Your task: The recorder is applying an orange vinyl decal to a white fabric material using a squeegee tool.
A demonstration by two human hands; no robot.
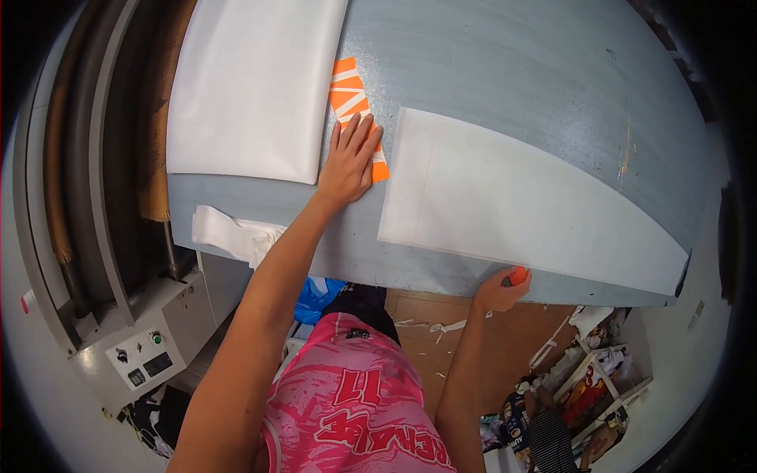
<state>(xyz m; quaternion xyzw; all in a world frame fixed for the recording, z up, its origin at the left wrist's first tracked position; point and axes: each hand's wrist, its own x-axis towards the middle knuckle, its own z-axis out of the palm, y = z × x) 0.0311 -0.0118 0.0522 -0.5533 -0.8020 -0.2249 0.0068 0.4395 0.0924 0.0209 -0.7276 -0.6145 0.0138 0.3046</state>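
My left hand [348,162] lies with its fingers out flat on an orange strip [347,85] patterned with white lines, on the grey-blue table [544,63]. Left of it lies a folded white sheet [244,87]. Near the front edge my right hand [497,293] is closed on a small orange object [518,276], at the lower edge of a wide white sheet with a curved top [512,197]. A bunched white strip of fabric [229,235] lies at the front left, partly hidden behind my left forearm.
At the left stands a machine with rollers [79,158] and a control panel [140,359]. A blue plastic bag [314,298] is under the table. White scraps lie on the brown floor [430,347]. A rack of piled fabric [599,370] stands at the lower right.
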